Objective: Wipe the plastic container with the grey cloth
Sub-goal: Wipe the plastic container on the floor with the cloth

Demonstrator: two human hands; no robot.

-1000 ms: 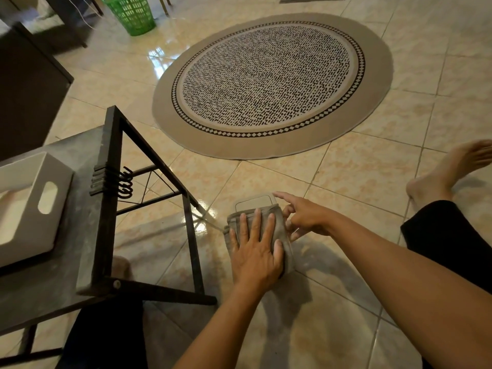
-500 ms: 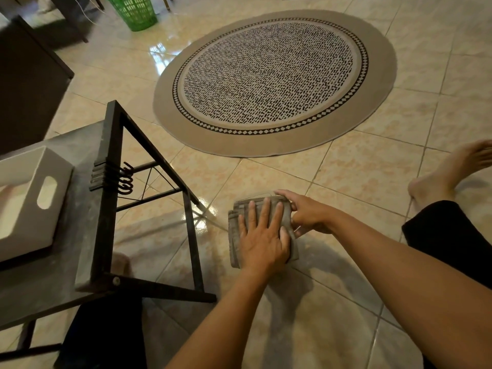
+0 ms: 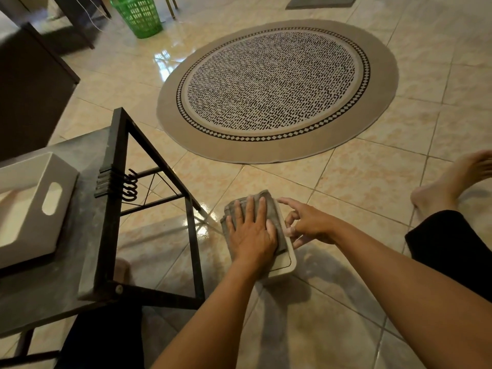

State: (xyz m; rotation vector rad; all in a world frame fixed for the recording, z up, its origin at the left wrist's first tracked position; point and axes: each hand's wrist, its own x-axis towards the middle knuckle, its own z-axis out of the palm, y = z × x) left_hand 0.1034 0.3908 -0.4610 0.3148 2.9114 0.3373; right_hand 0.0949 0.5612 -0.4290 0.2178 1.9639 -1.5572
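head view
left hand [image 3: 251, 234]: flat, palm down, fingers spread and pressed on the grey cloth [image 3: 274, 218]; not gripping, just pushing down
right hand [image 3: 310, 225]: half open, fingers curled loosely; fingertips [image 3: 291, 230] touching the right edge of the plastic container [image 3: 286, 263], steadying it
grey cloth: folded, lies on top of the container, covers most of it, far edge sticks out past the left hand's fingers
plastic container: pale, rounded corners, on the tiled floor [image 3: 346, 187] near centre, just right of the table leg; only its right edge and near corner show; contents can't tell
white tray [image 3: 32, 209]: on the low table [image 3: 80, 235] at left, cut-out handle faces right; nothing visible inside
green basket [image 3: 138, 16]: far left on the floor, contents can't tell
round rug [image 3: 277, 89]: far centre, well apart from the hands
bare foot [image 3: 452, 182]: right edge, resting on the floor
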